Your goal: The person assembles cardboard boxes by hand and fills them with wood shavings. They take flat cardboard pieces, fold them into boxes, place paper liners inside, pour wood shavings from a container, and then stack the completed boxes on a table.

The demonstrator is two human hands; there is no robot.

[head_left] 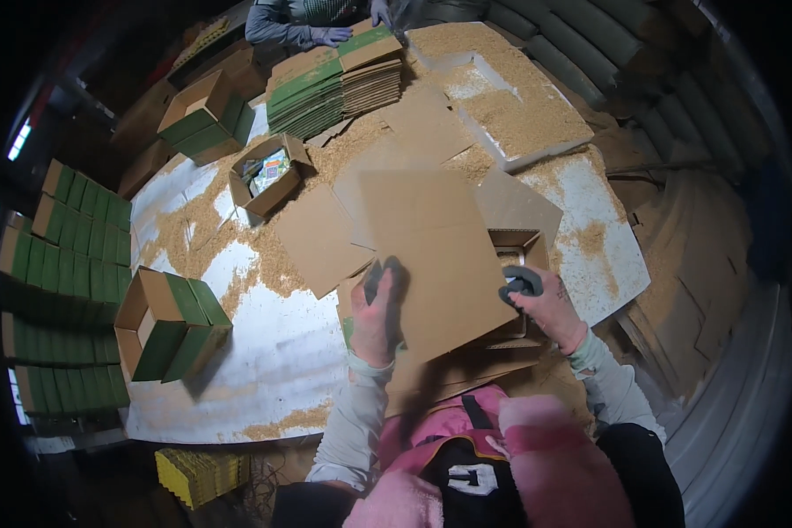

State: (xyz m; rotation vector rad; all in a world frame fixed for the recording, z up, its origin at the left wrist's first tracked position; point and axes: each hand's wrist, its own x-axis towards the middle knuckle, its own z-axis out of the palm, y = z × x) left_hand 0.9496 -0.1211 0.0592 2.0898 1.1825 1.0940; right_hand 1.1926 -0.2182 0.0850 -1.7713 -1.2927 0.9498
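Observation:
A plain brown flat cardboard piece is held up in front of me, tilted. My left hand is closed on its left edge, the dark-covered thumb lying against it. At the right edge my right hand is closed, its dark-covered fingers curled around the border. Partly hidden behind the cardboard stands an open box with something white-edged inside, too covered to name. Below it, near my body, more brown cardboard shows.
Wood shavings cover much of the white table. Green-and-brown boxes stand at left, with many stacked beyond the edge. A small box holds packets. A co-worker's gloved hands rest by a stack of flattened boxes.

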